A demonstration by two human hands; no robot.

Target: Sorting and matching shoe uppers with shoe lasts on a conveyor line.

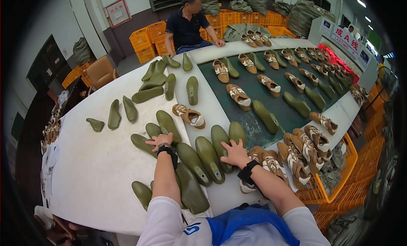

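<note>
Several green shoe lasts lie side by side before me on the white table. My left hand (162, 141) rests across a few of them with its fingers spread, next to a long last (168, 124). Some of those lasts are partly covered by the hand and forearm. My right hand (234, 153) lies over the lower end of the last (237, 131) at the row's right end. Its fingers are apart and touch the neighbouring last (219, 138). Between my hands lie two more lasts, one (208, 157) showing a round hole in its end.
Brown-and-white sneakers (296, 157) crowd beside my right forearm, above an orange crate (339, 169). A green conveyor belt (237, 114) carries shoes and lasts. A single sneaker (189, 115) lies ahead. More lasts (153, 81) are heaped farther off, near a seated person (188, 27).
</note>
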